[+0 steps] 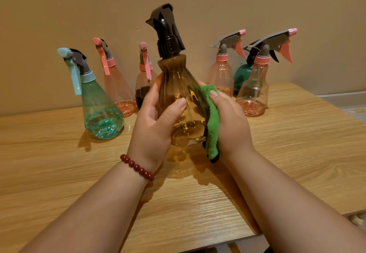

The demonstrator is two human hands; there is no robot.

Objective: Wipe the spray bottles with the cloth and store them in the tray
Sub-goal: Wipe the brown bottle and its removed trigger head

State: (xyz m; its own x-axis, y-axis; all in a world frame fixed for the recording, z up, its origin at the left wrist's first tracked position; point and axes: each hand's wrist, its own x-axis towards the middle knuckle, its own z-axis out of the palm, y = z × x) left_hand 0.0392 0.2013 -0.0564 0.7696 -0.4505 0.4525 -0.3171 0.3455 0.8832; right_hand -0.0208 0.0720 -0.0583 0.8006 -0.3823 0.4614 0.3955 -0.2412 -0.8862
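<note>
Seven spray bottles show in all: one in the hands and six standing along the far edge of the table, close to the wall. The amber bottle with the black trigger head is held upright over the middle of the table, its base apparently lifted clear of the wood, probably so every side can be reached. The left hand grips its belly, thumb across the front and fingers curled behind, steadying it against the rubbing. The right hand presses the one green cloth to the bottle's right flank, fingers clamped over the fold to keep it bunched; a loose end hangs below. Of the six waiting, four are pink: the tall pink bottle and the dark-filled pink bottle left of centre, the mid-right pink bottle and the rightmost pink bottle toward the far right corner. One teal bottle stands furthest left, slightly forward of the row; one dark green bottle sits half hidden between the right-hand pair. No tray is in view, so none looks stored yet.
</note>
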